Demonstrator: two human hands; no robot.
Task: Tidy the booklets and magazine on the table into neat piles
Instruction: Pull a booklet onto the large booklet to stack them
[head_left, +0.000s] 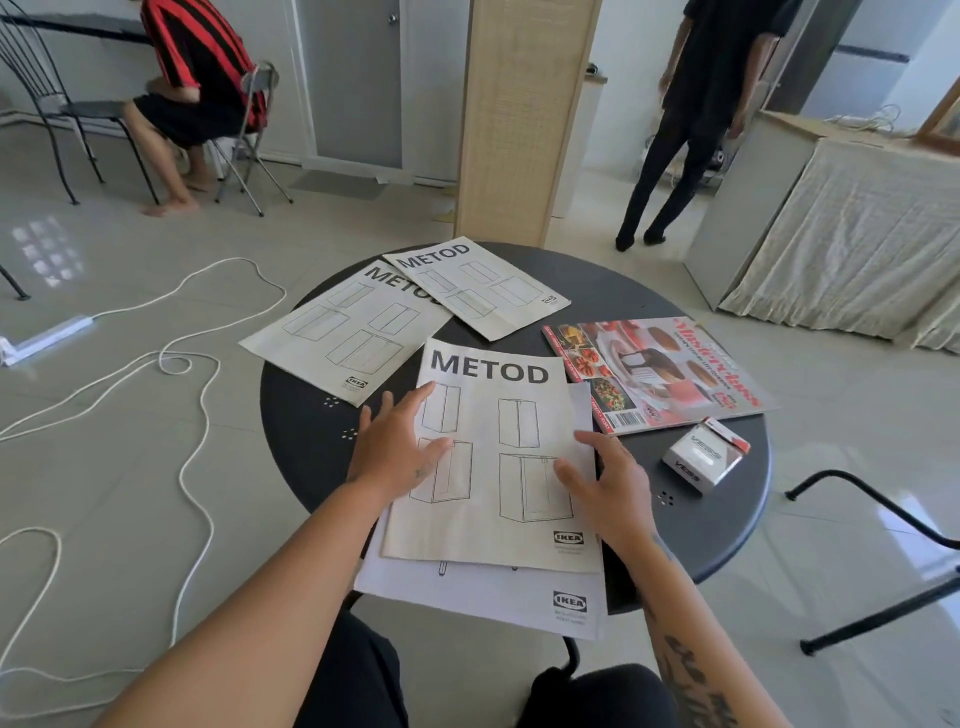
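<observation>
On the round dark table (691, 530) a METOD booklet (514, 415) lies nearest me on top of a larger white booklet (498, 592) that overhangs the front edge. My left hand (397, 441) rests flat on the top booklet's left side, fingers spread. My right hand (608, 483) lies flat on its right edge, holding nothing. Two more METOD booklets lie at the back: one at the left (343, 332), partly covered by one further back (483, 286). A colourful food magazine (654, 369) lies at the right.
A small white box (704, 457) stands on the table in front of the magazine. A white cable (182, 364) loops over the floor at the left. A black chair frame (883, 597) is at the right. One person sits at far left, another stands at the back right.
</observation>
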